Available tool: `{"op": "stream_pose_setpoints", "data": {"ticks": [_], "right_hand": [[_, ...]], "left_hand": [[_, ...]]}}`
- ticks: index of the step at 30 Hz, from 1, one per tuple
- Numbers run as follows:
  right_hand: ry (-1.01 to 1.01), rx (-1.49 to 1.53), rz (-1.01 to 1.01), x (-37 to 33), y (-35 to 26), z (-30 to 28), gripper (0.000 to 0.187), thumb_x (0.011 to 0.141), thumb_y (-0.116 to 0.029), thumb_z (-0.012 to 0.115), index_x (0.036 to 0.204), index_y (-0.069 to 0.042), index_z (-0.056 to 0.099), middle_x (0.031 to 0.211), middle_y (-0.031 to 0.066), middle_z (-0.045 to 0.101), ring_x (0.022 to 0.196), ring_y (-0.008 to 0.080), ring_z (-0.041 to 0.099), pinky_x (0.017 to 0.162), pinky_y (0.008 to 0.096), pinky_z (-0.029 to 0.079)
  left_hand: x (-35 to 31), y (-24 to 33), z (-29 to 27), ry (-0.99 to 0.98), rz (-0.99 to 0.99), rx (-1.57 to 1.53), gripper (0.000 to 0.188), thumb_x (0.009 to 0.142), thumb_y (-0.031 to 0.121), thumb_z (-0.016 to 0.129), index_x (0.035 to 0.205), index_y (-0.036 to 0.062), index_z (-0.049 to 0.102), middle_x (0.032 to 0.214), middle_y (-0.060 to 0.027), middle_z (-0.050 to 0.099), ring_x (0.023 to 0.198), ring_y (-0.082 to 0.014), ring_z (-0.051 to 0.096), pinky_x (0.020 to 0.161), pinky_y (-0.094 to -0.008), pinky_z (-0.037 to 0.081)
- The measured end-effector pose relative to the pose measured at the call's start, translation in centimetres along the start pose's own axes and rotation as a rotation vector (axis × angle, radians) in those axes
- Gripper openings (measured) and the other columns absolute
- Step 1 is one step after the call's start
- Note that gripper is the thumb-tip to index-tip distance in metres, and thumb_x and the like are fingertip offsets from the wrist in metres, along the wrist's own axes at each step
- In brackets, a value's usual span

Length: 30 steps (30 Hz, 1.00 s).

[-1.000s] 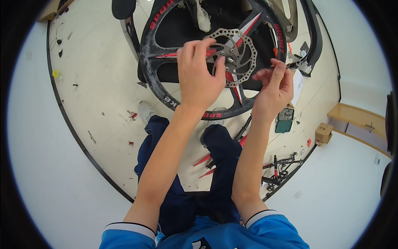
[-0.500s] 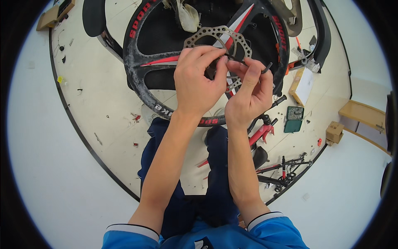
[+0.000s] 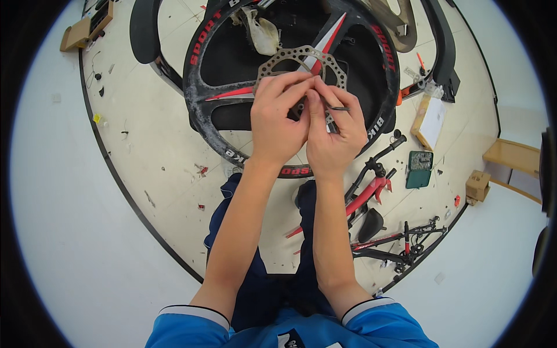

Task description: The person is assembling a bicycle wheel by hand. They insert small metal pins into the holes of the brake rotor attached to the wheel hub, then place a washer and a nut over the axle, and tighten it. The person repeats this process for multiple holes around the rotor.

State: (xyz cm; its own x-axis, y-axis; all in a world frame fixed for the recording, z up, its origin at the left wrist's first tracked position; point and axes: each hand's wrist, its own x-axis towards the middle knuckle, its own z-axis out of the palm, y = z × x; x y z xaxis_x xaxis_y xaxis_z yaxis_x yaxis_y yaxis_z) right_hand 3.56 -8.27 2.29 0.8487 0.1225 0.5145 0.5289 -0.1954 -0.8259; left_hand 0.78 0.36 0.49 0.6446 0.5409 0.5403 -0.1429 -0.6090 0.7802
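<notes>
I am seeing one room with white walls (image 3: 58, 191) curving around a pale tiled floor (image 3: 180, 151). One black armchair (image 3: 145, 29) is carrying one black bicycle wheel (image 3: 229, 93). One perforated brake rotor (image 3: 301, 51) is lying over the wheel's middle. Two hands are touching there: the right hand (image 3: 339, 127) is holding one dark hex key (image 3: 338, 108); whether the left hand (image 3: 278, 119) is gripping anything, I am not managing to tell.

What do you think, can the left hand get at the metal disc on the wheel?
Probably yes: the left hand is over the metal disc, whose far edge shows uncovered. The right hand, holding a dark rod, crowds the disc's near side, so that part looks harder to reach.
</notes>
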Motion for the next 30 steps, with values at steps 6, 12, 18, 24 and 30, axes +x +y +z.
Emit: {"op": "stream_pose_setpoints", "data": {"ticks": [6, 12, 18, 24, 30], "right_hand": [[-0.022, 0.079, -0.017, 0.1, 0.3, 0.3, 0.026, 0.073, 0.009, 0.077, 0.097, -0.002, 0.076, 0.092, 0.0085, 0.076, 0.089, 0.0221, 0.072, 0.083, 0.0318, 0.056], [-0.044, 0.012, -0.078, -0.4, 0.6, 0.5, 0.026, 0.071, 0.005, 0.079, 0.096, -0.003, 0.076, 0.1, 0.0083, 0.074, 0.09, 0.0234, 0.071, 0.08, 0.0325, 0.056], [0.02, 0.07, -0.003, -1.2, -0.4, 0.4, 0.03, 0.068, 0.008, 0.079, 0.095, -0.004, 0.076, 0.101, 0.0082, 0.071, 0.086, 0.0231, 0.069, 0.073, 0.0309, 0.056], [0.0, 0.021, -0.066, -1.8, 0.4, 0.0, 0.031, 0.072, 0.011, 0.077, 0.099, -0.004, 0.077, 0.097, 0.008, 0.071, 0.082, 0.0214, 0.067, 0.072, 0.0289, 0.054], [-0.037, 0.074, -0.073, -1.4, 0.0, 0.5, 0.033, 0.076, 0.012, 0.072, 0.104, -0.004, 0.078, 0.103, 0.0087, 0.07, 0.084, 0.0194, 0.064, 0.07, 0.0286, 0.054]], "left_hand": [[-0.4, 0.1, -0.5, 0.051, -0.104, -0.023, 0.032, 0.071, -0.001, 0.077, 0.101, 0.0078, 0.079, 0.087, -0.0036, 0.063, 0.081, -0.021, 0.06, 0.068, -0.0321, 0.049], [-0.5, -0.4, -1.0, 0.062, -0.151, -0.085, 0.034, 0.067, -0.004, 0.078, 0.099, 0.0091, 0.08, 0.081, -0.0026, 0.061, 0.075, -0.019, 0.06, 0.061, -0.0306, 0.048], [-0.6, -0.8, -1.2, 0.028, -0.037, 0.04, 0.034, 0.067, -0.005, 0.075, 0.098, 0.0088, 0.079, 0.082, -0.0032, 0.062, 0.073, -0.0201, 0.059, 0.06, -0.0312, 0.047], [-0.6, -1.2, -0.9, 0.008, -0.003, 0.012, 0.037, 0.068, -0.004, 0.073, 0.102, 0.0088, 0.078, 0.08, -0.0025, 0.062, 0.073, -0.0208, 0.059, 0.062, -0.0321, 0.048], [0.0, -0.5, -1.1, -0.01, 0.057, -0.014, 0.033, 0.068, -0.002, 0.074, 0.099, 0.0087, 0.079, 0.077, -0.0018, 0.061, 0.071, -0.0208, 0.058, 0.061, -0.0312, 0.047]]}}
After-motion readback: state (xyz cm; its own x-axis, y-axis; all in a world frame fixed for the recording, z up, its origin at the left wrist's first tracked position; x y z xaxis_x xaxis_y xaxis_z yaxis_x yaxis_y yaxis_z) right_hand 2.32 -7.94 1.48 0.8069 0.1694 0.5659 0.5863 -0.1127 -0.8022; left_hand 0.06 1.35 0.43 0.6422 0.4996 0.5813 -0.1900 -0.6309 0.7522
